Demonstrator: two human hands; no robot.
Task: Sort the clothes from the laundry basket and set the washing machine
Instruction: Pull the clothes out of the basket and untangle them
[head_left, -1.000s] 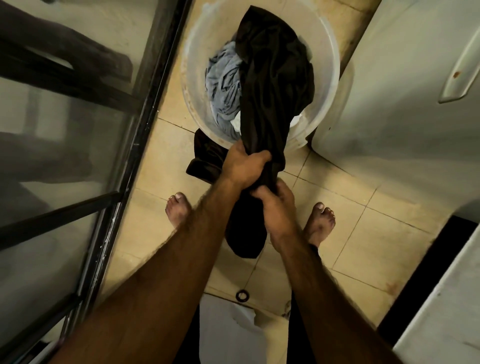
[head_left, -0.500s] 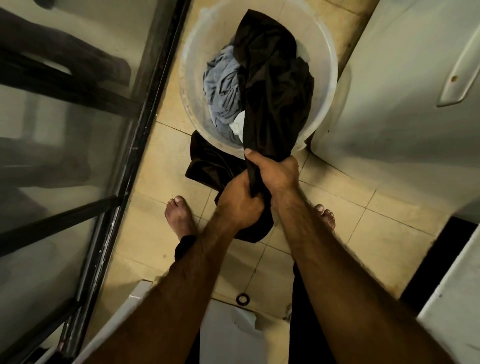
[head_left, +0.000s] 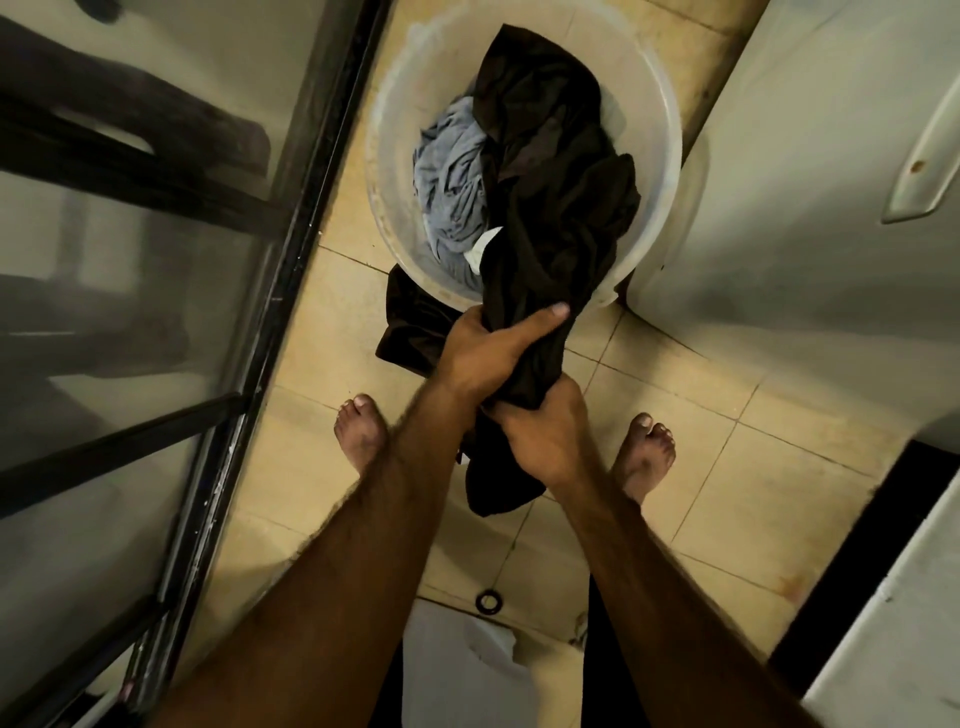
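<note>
A round translucent white laundry basket stands on the tiled floor in front of my feet. A long dark brown garment trails out of it over the near rim. My left hand grips the garment just outside the rim, thumb across the cloth. Just below it, my right hand grips the same garment, whose tail hangs down between my feet. A grey-blue garment and a bit of white cloth lie inside the basket.
Another dark cloth lies on the floor against the basket's near left side. A white appliance with a handle stands at the right, and a glass door with a dark frame at the left. A drain ring sits in the floor.
Both hands have swapped places on the dark garment: my left hand moved up near the basket rim, my right hand dropped below it. More of the garment hangs outside the basket.
</note>
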